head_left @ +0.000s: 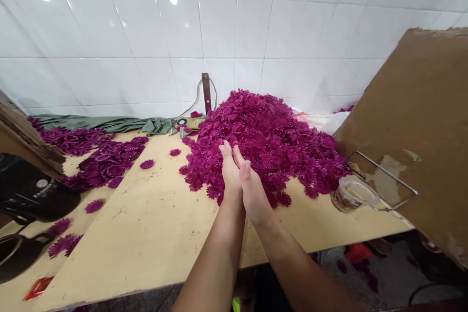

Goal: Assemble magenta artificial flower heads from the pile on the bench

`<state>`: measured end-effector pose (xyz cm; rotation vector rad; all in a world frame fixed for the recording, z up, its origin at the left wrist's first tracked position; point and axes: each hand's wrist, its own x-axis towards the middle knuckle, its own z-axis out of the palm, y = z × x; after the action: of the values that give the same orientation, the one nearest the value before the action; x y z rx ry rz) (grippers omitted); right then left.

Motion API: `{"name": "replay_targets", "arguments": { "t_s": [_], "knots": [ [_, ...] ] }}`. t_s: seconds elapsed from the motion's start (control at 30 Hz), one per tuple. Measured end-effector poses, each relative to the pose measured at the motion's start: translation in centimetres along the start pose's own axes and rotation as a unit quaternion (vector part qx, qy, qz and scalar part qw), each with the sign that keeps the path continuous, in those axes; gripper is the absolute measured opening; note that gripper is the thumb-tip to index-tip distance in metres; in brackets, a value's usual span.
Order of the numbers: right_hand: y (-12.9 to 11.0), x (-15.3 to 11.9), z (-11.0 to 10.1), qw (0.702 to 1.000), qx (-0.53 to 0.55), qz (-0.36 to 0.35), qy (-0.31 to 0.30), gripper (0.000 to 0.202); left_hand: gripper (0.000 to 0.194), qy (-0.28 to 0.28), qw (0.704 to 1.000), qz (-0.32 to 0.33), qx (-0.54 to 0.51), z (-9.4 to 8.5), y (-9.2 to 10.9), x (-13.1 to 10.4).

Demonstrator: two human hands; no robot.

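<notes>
A large heap of magenta flower-shaped pieces (pixel 256 131) rises on the pale board (pixel 153 234). At the heap's front edge, my left hand (pixel 231 171) and my right hand (pixel 252 186) are pressed palm to palm, with their fingers stretched out toward the pieces. Both thumbs point up and away from me. Nothing shows between the palms, though their inner faces are hidden. The fingertips overlap the heap in view, and whether they touch it is unclear.
A smaller pile of magenta pieces (pixel 109 161) lies at the left, near a black container (pixel 40 190) and a dark mug (pixel 22 253). On the right stand a clear cup (pixel 353 195), a wire frame (pixel 387 173) and a large cardboard sheet (pixel 413 122). Green cloth (pixel 98 123) runs along the tiled wall.
</notes>
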<state>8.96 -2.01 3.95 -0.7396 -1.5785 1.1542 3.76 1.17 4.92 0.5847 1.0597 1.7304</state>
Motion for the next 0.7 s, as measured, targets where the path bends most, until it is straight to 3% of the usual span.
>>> {"name": "replay_targets", "arguments": {
  "t_s": [0.1, 0.23, 0.33, 0.5, 0.6, 0.7],
  "knots": [
    [0.1, -1.8, 0.7, 0.999, -0.017, -0.003, 0.043, 0.067, 0.062, 0.029, 0.999, 0.019, -0.011, 0.4, 1.0, 0.0],
    [-0.1, -2.4, 1.0, 0.995, -0.013, 0.004, 0.095, 0.074, 0.066, -0.042, 0.997, 0.018, 0.062, 1.0, 1.4, -0.6],
    [-0.6, -0.4, 0.0, 0.994, 0.028, 0.03, 0.1, 0.075, 0.054, -0.106, 0.988, -0.004, 0.109, 1.1, 0.2, -1.6],
    [-1.5, 3.3, -2.0, 0.984, 0.133, 0.102, 0.058, 0.084, 0.058, -0.136, 0.986, 0.048, 0.08, 1.0, -1.8, -3.5],
    [-1.9, 4.6, -2.6, 0.982, 0.121, 0.126, 0.076, 0.087, 0.061, -0.143, 0.985, 0.067, 0.067, 1.5, -1.8, -4.1],
    [-1.9, 4.8, -2.6, 0.986, 0.08, 0.124, 0.074, 0.088, 0.063, -0.138, 0.989, 0.04, 0.034, 2.1, -1.0, -4.1]
  ]
}}
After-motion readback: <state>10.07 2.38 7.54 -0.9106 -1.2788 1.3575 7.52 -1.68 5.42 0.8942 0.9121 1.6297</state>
